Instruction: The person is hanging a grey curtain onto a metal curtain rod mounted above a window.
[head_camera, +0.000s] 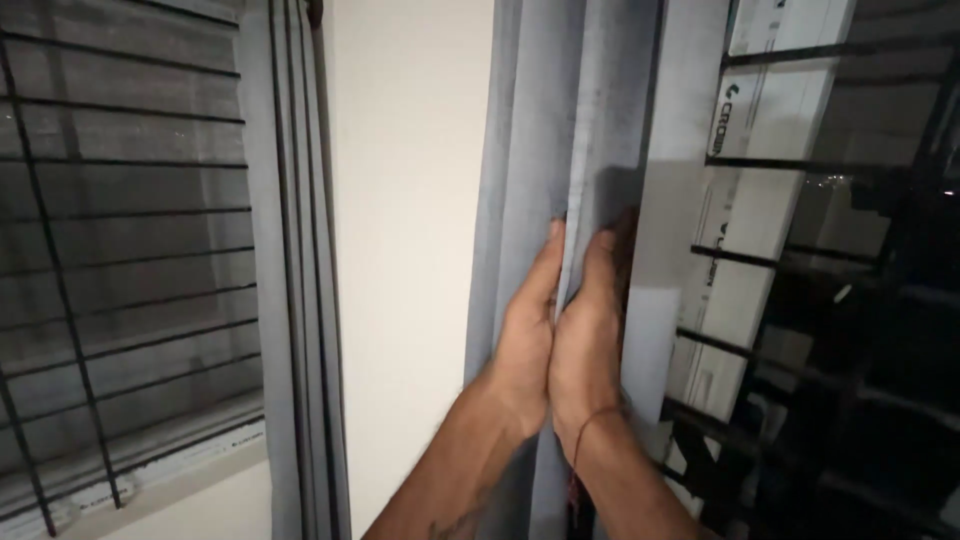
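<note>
Head view shows the left hand (525, 345) and right hand (585, 345) pressed side by side, each grip clamped on a fold of the grey curtain (545, 130) at centre. Right of it stands a barred window (800, 260); far left, another curtain (295, 270) and window grille (120, 250).

Both forearms bare, no sleeves in view. Right hand (585, 350): thin red thread looped around the wrist, well below the fingers (598, 262), one loose end hanging. Left hand (525, 340): no ring or band seen. Left forearm: dark tattoo marking, far from the fingers, partly cut off.
</note>
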